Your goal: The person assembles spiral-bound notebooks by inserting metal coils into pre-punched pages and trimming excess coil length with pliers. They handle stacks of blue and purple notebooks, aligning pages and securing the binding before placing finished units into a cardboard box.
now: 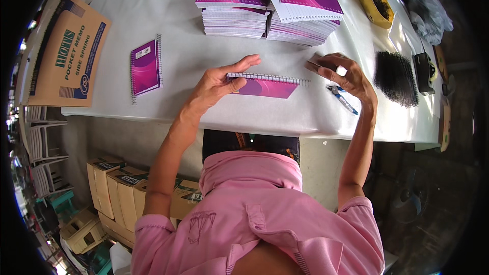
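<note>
Left hand (213, 84) holding purple notebook (270, 88) (wire-bound), right hand (351, 75) near blue tool (344, 101)

I see one slim notebook (267, 89), its purple-and-pink cover facing my camera, held tilted with the bound edge uppermost; the left hand (216, 82) pinches it at its left end. I make out a thin wire coil (270, 77) along the notebook's upper edge, its last turns jutting past the notebook's right corner.
</note>
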`<state>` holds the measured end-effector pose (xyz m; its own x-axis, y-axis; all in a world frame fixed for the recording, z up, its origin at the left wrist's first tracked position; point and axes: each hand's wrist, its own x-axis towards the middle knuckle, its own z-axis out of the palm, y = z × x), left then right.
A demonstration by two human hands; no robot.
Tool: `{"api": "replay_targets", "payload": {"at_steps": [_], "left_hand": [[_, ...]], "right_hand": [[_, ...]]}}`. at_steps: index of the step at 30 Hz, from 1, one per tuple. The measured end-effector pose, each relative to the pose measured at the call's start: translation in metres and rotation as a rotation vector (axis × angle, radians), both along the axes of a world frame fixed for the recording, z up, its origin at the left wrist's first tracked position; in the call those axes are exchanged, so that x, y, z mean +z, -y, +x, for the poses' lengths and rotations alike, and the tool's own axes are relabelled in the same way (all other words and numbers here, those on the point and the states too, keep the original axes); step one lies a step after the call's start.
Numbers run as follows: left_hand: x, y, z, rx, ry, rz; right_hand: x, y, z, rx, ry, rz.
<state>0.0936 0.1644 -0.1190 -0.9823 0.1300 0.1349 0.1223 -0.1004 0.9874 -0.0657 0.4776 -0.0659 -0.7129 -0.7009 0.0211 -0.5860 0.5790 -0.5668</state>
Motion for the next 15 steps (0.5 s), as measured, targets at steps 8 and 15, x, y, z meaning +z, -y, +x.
{"api": "replay_targets", "payload": {"at_steps": [8, 15], "left_hand": [[-0.005, 0.0, -0.002, -0.047, -0.031, 0.086], [-0.009, 0.001, 0.001, -0.058, -0.003, 0.001]], "right_hand": [[-0.008, 0.089, 0.091, 0.113, -0.583, -0.18], [-0.01, 0.103, 0.105, -0.023, -0.52, -0.252]]}}
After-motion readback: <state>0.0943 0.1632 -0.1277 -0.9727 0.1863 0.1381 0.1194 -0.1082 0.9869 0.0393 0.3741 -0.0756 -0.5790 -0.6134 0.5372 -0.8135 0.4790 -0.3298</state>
